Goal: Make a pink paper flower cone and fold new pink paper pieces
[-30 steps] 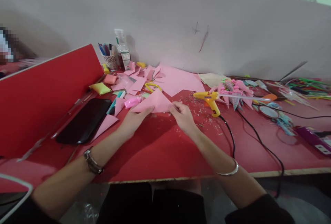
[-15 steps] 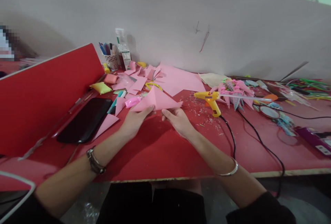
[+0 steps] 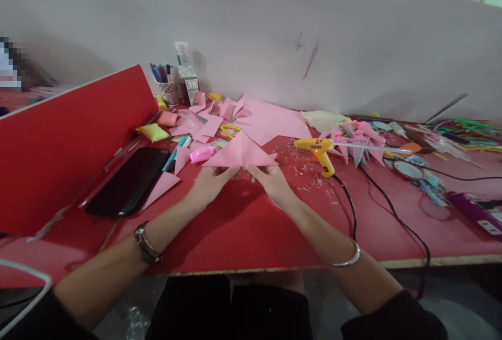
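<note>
A pink paper triangle (image 3: 240, 153) with a crease down its middle is held up over the red table (image 3: 235, 225). My left hand (image 3: 214, 180) pinches its lower edge just left of the crease, thumb on the near side. Close beside it, my right hand (image 3: 270, 180) grips the same edge on the right, thumb also in front. The fingers behind the paper are mostly hidden. A bright pink packet (image 3: 202, 154) lies just past the triangle's left corner, and yellow-handled scissors (image 3: 228, 130) show partly behind its peak.
To the right rests a yellow hot glue gun (image 3: 323, 157) with a black cord. A black phone (image 3: 128, 182) and a standing red board (image 3: 74, 146) are left. Behind are pink paper sheets (image 3: 270, 120), a pen cup (image 3: 169, 92) and a glass bottle (image 3: 190, 81). A pink paper craft (image 3: 356, 138) sits right.
The paper has shifted slightly right and now faces me squarely, its crease upright. My left hand has moved right, closer to my right hand, which now also holds the lower edge.
</note>
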The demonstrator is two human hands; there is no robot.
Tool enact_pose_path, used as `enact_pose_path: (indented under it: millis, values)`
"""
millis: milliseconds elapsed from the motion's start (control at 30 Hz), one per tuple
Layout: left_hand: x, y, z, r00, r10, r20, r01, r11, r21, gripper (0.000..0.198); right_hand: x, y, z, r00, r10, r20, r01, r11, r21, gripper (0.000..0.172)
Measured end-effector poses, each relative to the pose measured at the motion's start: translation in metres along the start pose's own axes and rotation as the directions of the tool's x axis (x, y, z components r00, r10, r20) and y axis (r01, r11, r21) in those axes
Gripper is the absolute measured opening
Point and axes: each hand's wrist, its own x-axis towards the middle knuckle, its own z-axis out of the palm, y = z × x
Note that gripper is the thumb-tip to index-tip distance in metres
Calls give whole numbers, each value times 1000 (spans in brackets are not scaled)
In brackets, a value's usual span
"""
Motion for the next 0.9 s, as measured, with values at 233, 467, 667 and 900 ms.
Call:
enact_pose_path:
  millis: [233, 467, 667, 900]
  values:
    - [-1, 2, -1, 997, 36, 61, -44, 991, 126, 24, -2, -3, 0, 999, 43, 10, -43, 999, -31, 22]
    - [-1, 3, -2, 989, 147, 24, -148, 940, 308, 25, -3, -4, -1, 998, 60, 35, -58, 996, -69, 19]
    - [-2, 2, -3, 986, 167, 3, -161, 947, 279, 25, -3, -4, -2, 998, 34, 60, -28, 995, -94, 18]
    - [0, -2, -3, 993, 115, 5, -113, 966, 233, 32, -3, -5, -2, 996, 46, 70, -36, 991, -130, 20]
